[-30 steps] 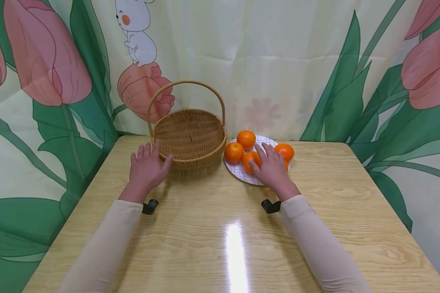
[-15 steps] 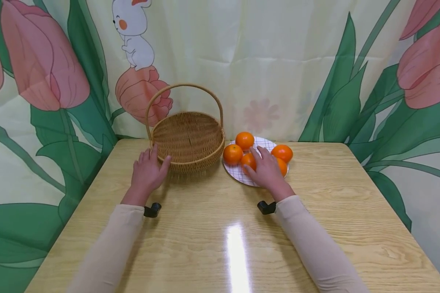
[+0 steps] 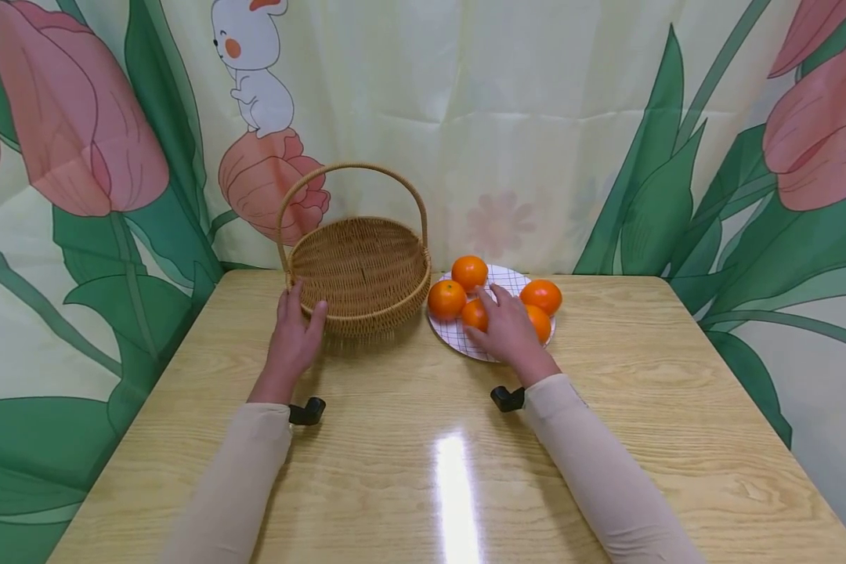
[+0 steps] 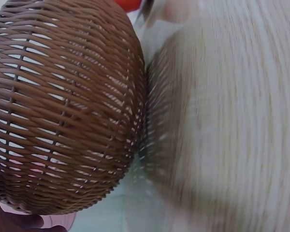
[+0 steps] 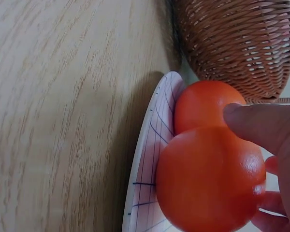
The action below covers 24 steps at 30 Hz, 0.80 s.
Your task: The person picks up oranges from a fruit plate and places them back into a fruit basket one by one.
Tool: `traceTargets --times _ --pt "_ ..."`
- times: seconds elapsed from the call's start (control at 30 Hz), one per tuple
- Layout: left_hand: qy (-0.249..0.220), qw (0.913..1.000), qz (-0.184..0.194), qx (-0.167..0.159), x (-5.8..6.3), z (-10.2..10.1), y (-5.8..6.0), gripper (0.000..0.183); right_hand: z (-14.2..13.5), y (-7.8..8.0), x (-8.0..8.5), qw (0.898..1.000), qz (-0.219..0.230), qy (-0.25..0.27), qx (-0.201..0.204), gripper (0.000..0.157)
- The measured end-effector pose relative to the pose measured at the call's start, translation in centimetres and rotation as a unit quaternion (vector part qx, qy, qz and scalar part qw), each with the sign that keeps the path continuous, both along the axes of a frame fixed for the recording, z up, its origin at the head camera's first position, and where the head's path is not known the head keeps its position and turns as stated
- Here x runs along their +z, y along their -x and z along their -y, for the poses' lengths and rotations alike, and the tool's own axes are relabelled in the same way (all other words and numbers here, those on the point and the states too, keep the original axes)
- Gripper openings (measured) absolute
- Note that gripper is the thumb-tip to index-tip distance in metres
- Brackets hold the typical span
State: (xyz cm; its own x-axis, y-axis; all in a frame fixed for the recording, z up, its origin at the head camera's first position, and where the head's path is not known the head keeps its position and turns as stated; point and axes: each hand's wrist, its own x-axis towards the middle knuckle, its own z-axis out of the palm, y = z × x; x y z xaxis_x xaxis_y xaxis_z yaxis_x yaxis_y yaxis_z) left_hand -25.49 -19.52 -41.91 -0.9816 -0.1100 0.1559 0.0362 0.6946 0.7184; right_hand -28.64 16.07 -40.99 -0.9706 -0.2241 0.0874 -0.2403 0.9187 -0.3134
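Observation:
An oval wicker basket with a tall arched handle stands at the back of the table. My left hand is at its left front side, fingers extended along the wicker and thumb near the front rim. In the left wrist view, part of the hand shows beside the basket wall. My right hand reaches over a checked plate. Its thumb and fingers are spread about one mandarin orange; whether they press on it is hard to see. Another mandarin sits to its left, and another behind.
The white plate with blue checks stands just right of the basket. More mandarins, one at the right rim and one beside my hand, lie on it. A patterned curtain hangs behind the wooden table.
My left hand has turned and moved slightly right, closer against the basket's side. My right hand has shifted a little left, lower about the front mandarin. The view has tilted slightly.

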Motion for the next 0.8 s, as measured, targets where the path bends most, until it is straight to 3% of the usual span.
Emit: traceTargets --times 0.43,0.8 --pt "-0.086 0.9947 -0.054 0.014 -1.3 -0.9 0.3 0.073 0.5 1.0 -0.9 0.999 0.029 0.003 0.02 0.083" --pt "-0.139 0.9868 -0.079 0.026 -1.3 -1.8 0.2 0.069 0.4 1.2 -0.8 0.999 0.025 0.006 0.029 0.079"
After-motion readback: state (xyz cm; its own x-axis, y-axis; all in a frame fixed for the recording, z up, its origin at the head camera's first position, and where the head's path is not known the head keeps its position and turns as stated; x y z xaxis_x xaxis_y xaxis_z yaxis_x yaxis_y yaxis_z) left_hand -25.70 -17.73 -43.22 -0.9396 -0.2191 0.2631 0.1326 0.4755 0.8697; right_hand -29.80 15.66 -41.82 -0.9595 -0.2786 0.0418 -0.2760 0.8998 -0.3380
